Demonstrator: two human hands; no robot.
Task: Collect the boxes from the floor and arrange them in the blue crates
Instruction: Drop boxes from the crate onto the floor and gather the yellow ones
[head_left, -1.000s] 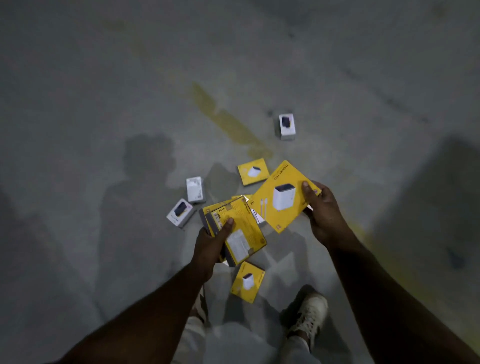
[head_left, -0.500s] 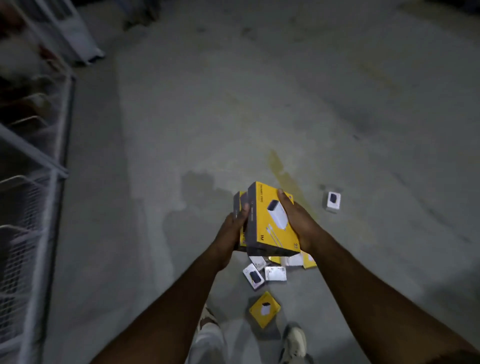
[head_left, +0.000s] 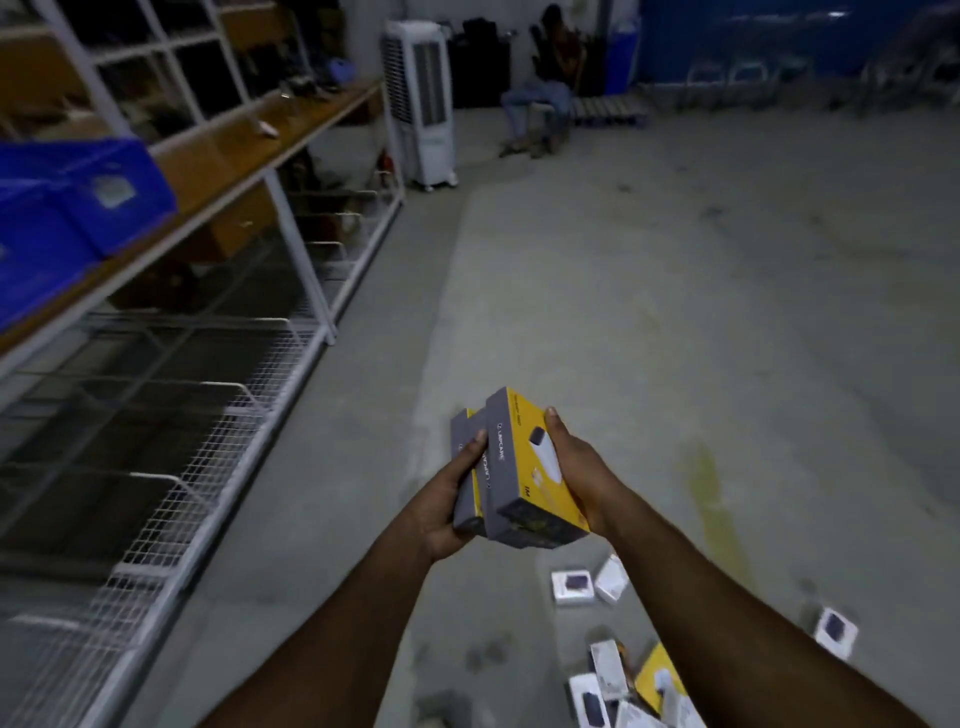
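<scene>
Both hands closed on the load: your left hand cups the grey spines from below, your right hand clamps the yellow face of the outer box. Stack of yellow boxes held on edge between them, chest-height, above the floor.

Stack is fanned, not squared; the inner boxes sit offset behind the front one. Likely failure from here: one slides out the bottom if your palms ease off, since only side pressure holds them.

Blue crates sit on the wooden shelf at its near left end, well apart from you. The reach up and over the shelf edge is where the stack could splay.

Small white boxes and more yellow ones remain on the floor by your right side. Watch your footing near them.
</scene>
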